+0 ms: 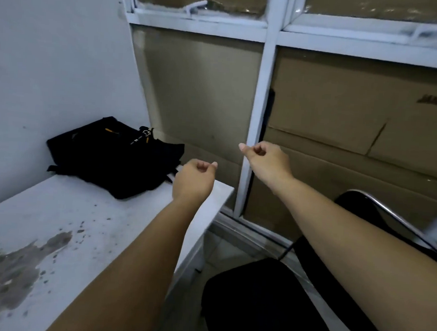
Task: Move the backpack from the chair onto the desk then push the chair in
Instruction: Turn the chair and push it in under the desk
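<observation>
black fabric backpack (114,155) already on the stained white desk (61,221), left hand (194,180) and right hand (267,161) loosely curled, empty; next, pushing in the black-seated, chrome-framed chair (267,305) beside the desk.

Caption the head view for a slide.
Backpack lies on the desk; both hands hover empty, chair not yet pushed in.

The backpack (114,156) lies on my counter (53,218) by the wall. My left hand (193,180) and right hand (267,161) hang empty, fingers (260,150) curled, and the chair (274,306) stands beside the counter.
</observation>
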